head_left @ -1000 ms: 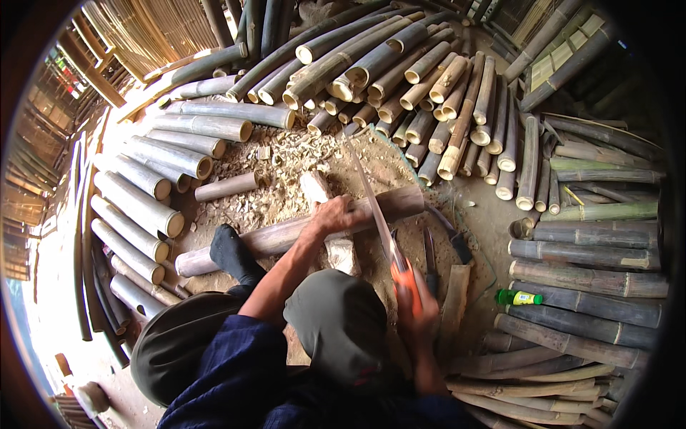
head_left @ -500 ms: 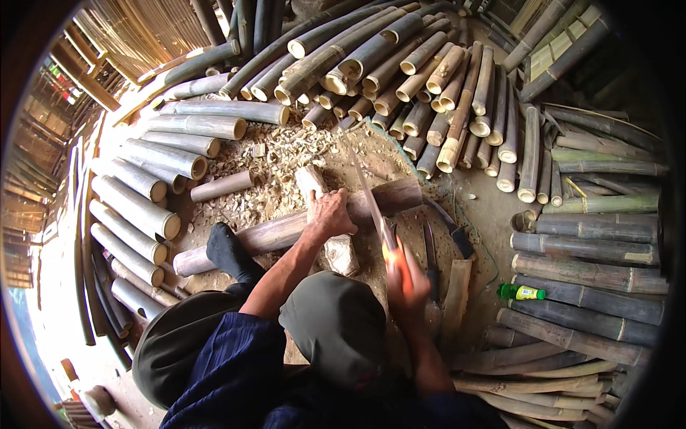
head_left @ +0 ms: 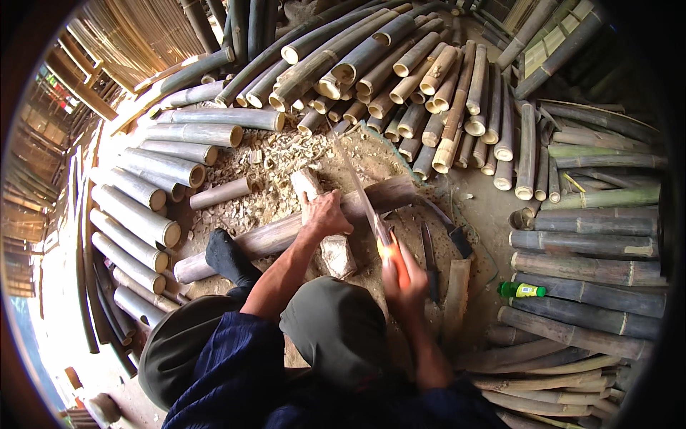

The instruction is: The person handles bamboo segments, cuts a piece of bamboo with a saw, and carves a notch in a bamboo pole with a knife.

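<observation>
A thick brownish bamboo pole [head_left: 286,232] lies slantwise in front of me, crossing over a pale wood block [head_left: 337,256]. My left hand [head_left: 326,214] is clasped over the pole near the block, pressing down on it. In my right hand [head_left: 406,286] is a handsaw [head_left: 366,196] with an orange handle, its long blade lying across the pole to the right of my left hand. The depth of any cut is too small to tell. My dark-socked foot [head_left: 230,256] rests on the pole's left part.
Cut bamboo lengths [head_left: 139,218] line the left side, with a large stack [head_left: 400,71] behind and more poles [head_left: 586,264] at right. Wood chips [head_left: 275,161] cover the ground. A long knife [head_left: 429,250] lies right of the saw. A green bottle [head_left: 520,289] rests on the right-hand poles.
The saw and my right hand have shifted slightly, the blade still across the pole. My left hand and foot keep their places. The whole view has moved a little.
</observation>
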The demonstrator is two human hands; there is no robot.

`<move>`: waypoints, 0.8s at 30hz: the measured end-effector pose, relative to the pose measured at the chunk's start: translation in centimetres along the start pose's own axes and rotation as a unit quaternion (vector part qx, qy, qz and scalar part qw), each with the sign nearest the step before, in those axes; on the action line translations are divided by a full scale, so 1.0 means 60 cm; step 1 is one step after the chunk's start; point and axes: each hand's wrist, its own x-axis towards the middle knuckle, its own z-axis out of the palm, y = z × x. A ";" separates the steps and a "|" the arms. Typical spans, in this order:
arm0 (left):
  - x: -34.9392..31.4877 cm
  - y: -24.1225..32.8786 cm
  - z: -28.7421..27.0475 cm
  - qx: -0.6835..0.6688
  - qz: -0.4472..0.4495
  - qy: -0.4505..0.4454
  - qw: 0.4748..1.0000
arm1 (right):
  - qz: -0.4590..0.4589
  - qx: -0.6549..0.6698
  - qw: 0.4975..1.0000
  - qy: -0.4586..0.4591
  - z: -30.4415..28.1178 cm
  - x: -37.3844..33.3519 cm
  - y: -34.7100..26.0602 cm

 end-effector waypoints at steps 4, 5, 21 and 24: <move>0.018 0.010 -0.001 -0.002 0.012 -0.013 1.000 | -0.027 -0.003 0.999 0.037 -0.095 -0.180 -0.026; 0.019 0.009 -0.001 0.003 0.009 -0.003 1.000 | -0.005 0.014 0.999 0.034 -0.101 -0.189 -0.029; 0.017 0.026 -0.002 0.010 0.007 -0.029 1.000 | -0.120 -0.087 0.986 0.082 -0.040 -0.096 0.047; 0.017 0.012 0.007 0.003 -0.015 -0.030 0.999 | -0.071 -0.034 0.994 0.079 0.021 0.040 0.010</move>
